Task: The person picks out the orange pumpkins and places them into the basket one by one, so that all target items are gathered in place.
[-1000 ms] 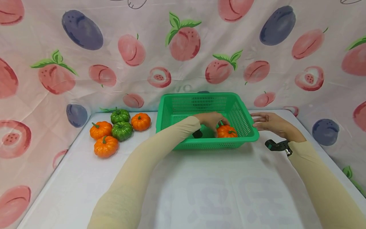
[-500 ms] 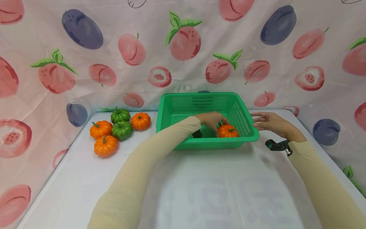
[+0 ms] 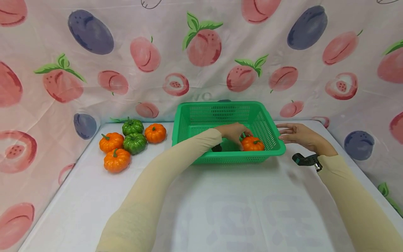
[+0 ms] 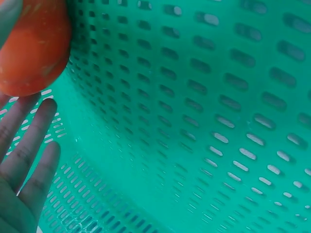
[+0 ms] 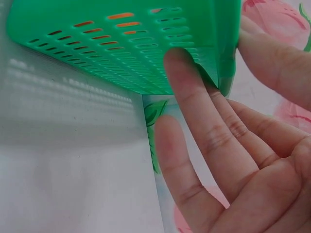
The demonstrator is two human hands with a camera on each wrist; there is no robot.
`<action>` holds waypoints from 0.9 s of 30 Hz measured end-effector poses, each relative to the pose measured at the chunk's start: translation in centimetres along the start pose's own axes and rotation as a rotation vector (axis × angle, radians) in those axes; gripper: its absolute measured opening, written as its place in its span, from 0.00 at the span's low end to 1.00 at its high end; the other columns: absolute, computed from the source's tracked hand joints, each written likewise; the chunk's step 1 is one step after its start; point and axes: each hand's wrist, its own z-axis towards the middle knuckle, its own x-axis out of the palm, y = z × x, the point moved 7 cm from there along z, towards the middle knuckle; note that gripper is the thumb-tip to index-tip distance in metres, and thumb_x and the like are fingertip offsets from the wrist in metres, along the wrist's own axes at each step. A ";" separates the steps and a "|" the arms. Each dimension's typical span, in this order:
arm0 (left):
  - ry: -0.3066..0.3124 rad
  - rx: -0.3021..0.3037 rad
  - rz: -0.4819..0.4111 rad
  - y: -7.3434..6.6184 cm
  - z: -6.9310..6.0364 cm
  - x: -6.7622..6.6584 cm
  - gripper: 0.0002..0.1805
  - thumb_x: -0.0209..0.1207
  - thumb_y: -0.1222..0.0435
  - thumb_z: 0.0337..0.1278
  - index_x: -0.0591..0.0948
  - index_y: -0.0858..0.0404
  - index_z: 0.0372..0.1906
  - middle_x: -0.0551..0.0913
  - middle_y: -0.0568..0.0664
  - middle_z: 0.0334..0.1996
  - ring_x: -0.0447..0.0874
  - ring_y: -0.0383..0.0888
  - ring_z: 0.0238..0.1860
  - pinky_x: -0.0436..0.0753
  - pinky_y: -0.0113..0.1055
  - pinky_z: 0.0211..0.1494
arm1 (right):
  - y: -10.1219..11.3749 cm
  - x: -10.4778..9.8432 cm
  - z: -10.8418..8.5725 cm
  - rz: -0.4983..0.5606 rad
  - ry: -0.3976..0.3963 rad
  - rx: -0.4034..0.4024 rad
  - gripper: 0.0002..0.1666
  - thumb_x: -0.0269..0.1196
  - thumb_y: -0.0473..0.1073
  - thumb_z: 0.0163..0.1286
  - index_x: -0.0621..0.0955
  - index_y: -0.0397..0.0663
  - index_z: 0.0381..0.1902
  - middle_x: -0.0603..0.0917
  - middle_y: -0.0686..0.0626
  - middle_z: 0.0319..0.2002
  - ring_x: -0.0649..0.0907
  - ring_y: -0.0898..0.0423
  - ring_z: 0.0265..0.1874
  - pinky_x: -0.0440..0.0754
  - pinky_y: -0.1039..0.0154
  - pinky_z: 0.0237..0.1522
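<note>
Inside the green basket (image 3: 239, 158), my left hand (image 3: 233, 133) reaches over an orange pumpkin (image 3: 253, 144), its thumb and fingers at the pumpkin's left side. The left wrist view shows the same pumpkin (image 4: 34, 48) near the basket wall, with the fingers of my left hand (image 4: 24, 165) loosely extended below it; the thumb side is mostly out of view. At the basket's right end is my right hand (image 3: 302, 136), fingers extended. Up close, the fingers and thumb of my right hand (image 5: 233, 141) lie against the basket's outer wall and rim (image 5: 226, 43).
On the table (image 3: 201, 206), left of the basket, stand three more orange pumpkins (image 3: 117, 161) and two green ones (image 3: 134, 143). A fruit-printed cloth (image 3: 126, 31) hangs directly behind the table and at both sides.
The orange pumpkin in the basket has shifted slightly right, away from my left palm. Both hands have hardly moved, and the basket stays in place.
</note>
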 end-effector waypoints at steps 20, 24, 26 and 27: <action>-0.002 -0.031 -0.074 0.7 -0.4 -0.3 0.39 0.71 0.61 0.43 0.70 0.56 0.65 0.76 0.50 0.60 0.76 0.45 0.59 0.77 0.29 0.58 | 0.1 -0.1 0.2 -0.055 -0.015 0.010 0.41 0.60 0.41 0.67 0.55 0.31 0.70 0.77 0.40 0.58 0.81 0.74 0.39 0.83 0.67 0.48; 0.001 -0.028 -0.105 0.8 -0.7 -0.4 0.39 0.71 0.62 0.44 0.70 0.58 0.66 0.76 0.51 0.61 0.76 0.46 0.59 0.77 0.30 0.59 | 0.0 -0.1 0.1 -0.044 -0.018 0.013 0.42 0.61 0.41 0.66 0.56 0.32 0.70 0.81 0.51 0.53 0.81 0.73 0.40 0.83 0.67 0.48; 0.002 -0.023 -0.125 0.9 -0.8 -0.4 0.40 0.71 0.62 0.44 0.69 0.59 0.66 0.75 0.52 0.61 0.76 0.47 0.60 0.77 0.30 0.59 | 0.0 -0.1 0.0 -0.019 -0.011 0.009 0.42 0.61 0.41 0.66 0.55 0.31 0.70 0.81 0.59 0.48 0.82 0.73 0.40 0.83 0.68 0.47; 0.004 -0.021 -0.137 0.9 -0.9 -0.5 0.39 0.71 0.62 0.44 0.69 0.60 0.66 0.75 0.53 0.61 0.76 0.47 0.60 0.77 0.31 0.60 | 0.0 -0.1 0.0 -0.006 -0.007 0.006 0.42 0.61 0.40 0.66 0.55 0.31 0.70 0.81 0.61 0.47 0.82 0.73 0.40 0.83 0.69 0.47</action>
